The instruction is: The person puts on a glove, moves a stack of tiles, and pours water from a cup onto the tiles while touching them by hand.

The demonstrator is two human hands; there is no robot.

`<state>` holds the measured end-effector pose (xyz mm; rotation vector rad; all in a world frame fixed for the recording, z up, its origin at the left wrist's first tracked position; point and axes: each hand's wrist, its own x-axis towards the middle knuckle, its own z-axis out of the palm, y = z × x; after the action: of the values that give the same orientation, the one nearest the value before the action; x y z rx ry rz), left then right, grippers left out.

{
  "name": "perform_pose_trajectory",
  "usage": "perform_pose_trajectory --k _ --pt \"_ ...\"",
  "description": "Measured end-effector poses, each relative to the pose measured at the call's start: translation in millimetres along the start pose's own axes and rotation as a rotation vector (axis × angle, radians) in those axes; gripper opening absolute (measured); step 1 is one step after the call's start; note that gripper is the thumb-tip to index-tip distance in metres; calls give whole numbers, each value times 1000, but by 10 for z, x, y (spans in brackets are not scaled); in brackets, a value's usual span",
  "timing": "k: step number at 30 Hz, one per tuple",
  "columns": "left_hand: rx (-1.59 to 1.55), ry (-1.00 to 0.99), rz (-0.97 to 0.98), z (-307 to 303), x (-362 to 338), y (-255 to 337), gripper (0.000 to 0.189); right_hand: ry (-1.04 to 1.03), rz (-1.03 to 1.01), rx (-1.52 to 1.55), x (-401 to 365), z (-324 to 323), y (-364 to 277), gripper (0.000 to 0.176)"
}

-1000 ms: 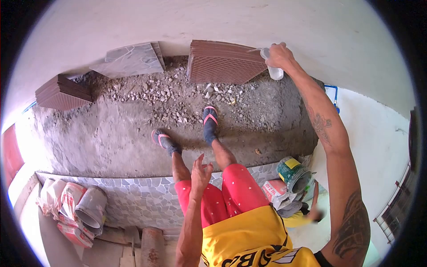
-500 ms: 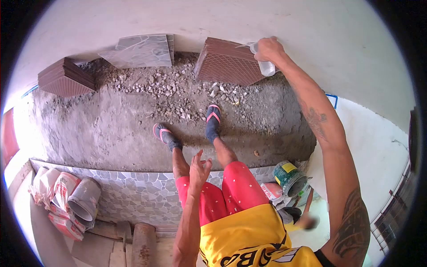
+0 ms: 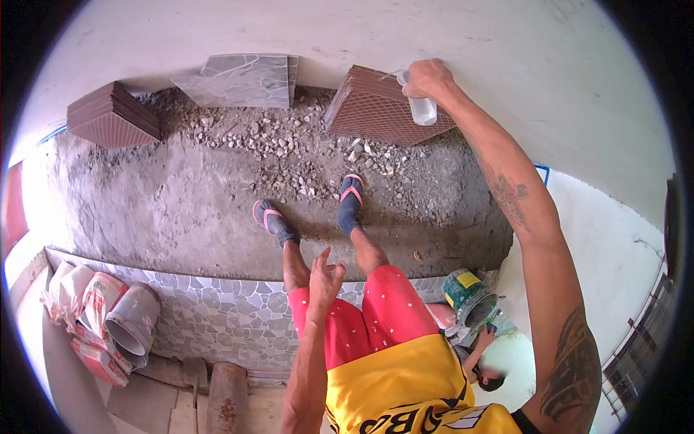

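My right hand [image 3: 429,78] is wrapped round a clear plastic bottle [image 3: 423,110] that holds clear liquid. The bottle is in front of a stack of brown patterned tiles [image 3: 383,108], which leans against the wall. Over my red shorts, my left hand [image 3: 325,281] hangs with its fingers apart, holding nothing. Both feet, in dark socks and pink flip-flops, stand on the rough grey ground [image 3: 181,195].
Grey stone-pattern tiles [image 3: 246,81] and another brown stack [image 3: 114,119] lean along the wall. Loose gravel [image 3: 289,141] lies before them. Below the stone-clad edge are sacks [image 3: 101,300], a grey bucket [image 3: 135,316], a green container [image 3: 466,293] and another person [image 3: 477,354].
My right hand has moved slightly left with the bottle, which now hangs more upright. The view has shifted a little. The other person at lower right shows differently, with an arm raised.
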<state>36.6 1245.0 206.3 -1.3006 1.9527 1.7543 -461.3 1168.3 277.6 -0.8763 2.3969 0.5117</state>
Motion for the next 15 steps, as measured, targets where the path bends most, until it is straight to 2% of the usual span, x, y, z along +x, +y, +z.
perform_pose_trajectory --k 15 --pt "-12 -13 27 11 -4 -15 53 -50 -62 -27 7 -82 -250 35"
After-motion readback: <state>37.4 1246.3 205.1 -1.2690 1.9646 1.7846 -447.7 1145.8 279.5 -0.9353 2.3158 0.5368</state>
